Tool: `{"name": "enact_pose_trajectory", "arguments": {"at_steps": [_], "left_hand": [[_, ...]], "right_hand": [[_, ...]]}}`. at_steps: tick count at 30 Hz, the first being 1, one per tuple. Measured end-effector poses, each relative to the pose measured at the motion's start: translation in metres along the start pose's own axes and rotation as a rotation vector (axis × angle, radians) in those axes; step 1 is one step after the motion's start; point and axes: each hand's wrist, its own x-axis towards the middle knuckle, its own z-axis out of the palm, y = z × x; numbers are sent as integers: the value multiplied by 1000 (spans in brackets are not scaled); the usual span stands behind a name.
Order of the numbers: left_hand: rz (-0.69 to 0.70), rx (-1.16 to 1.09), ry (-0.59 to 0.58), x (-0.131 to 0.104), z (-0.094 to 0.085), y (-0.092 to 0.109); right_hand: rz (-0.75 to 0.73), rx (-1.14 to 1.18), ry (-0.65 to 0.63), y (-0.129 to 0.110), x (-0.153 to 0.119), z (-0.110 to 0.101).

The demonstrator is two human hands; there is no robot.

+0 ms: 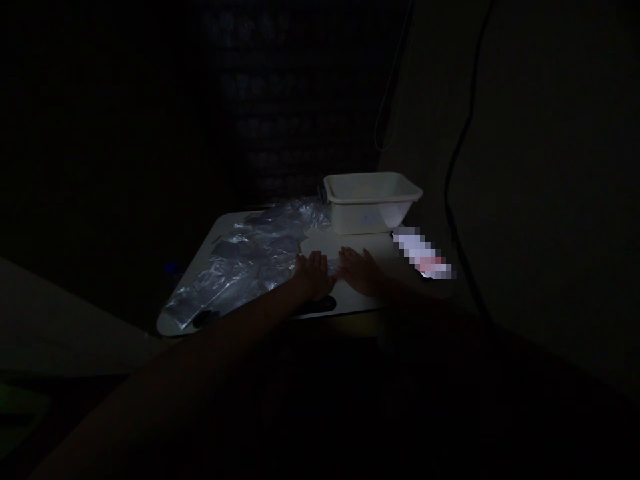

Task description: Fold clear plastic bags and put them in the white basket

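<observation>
My left hand [314, 275] lies on the small white table, palm down with its fingers stretched forward. Beside it, my right hand [359, 271] also rests flat with fingers extended. A small bit of clear plastic [333, 266] shows in the gap between the hands, touching both; how far it runs under them is hidden. Several crumpled clear plastic bags [250, 263] spread over the table's left half, close to my left hand. The dim light hides much of the fingers' detail.
A white plastic tub [370, 215] stands at the table's back right. In front of it lies a lit, blurred-out phone-like screen [423, 255]. Near the front edge of the white tabletop [353, 301] is a dark slot [320, 305]. A dark cable [447, 193] hangs at the right.
</observation>
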Motion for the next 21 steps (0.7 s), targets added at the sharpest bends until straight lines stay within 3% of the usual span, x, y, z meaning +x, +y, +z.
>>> {"name": "enact_pose_trajectory", "arguments": {"at_steps": [13, 21], "left_hand": [[-11, 19, -27, 1, 0, 1], [-3, 33, -52, 2, 0, 0]], "right_hand": [[56, -119, 88, 28, -16, 13], [67, -146, -36, 44, -29, 0]]}}
